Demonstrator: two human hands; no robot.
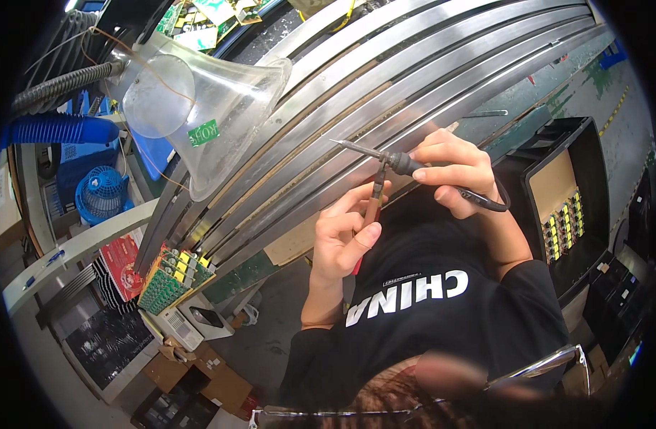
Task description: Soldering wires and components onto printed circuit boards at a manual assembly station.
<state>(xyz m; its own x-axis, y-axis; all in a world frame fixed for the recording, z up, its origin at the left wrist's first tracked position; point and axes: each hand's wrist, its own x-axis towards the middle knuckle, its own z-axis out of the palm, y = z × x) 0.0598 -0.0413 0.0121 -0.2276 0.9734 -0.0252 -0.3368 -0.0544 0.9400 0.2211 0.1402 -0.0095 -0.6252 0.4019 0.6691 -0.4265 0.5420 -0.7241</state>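
A soldering iron [401,163] lies in my right hand [456,168], its fingers closed around the dark grip. The metal tip points left over the rails, and the black cord loops back below my wrist. My left hand [342,239] is closed on a slim tool with red handles, which looks like pliers [376,191]. The dark upper end of these pliers meets the iron at its collar, just ahead of the grip. Whether the jaws clamp the collar or only touch it, I cannot tell. Both hands are held in front of my black shirt, at the near edge of the rails.
Long curved metal rails [385,93] run across the bench. A clear fume hood [235,93] overhangs them at left. Circuit boards [172,279] stand at the lower left near a blue fan [103,191]. At right, an open black case [599,157] holds more boards.
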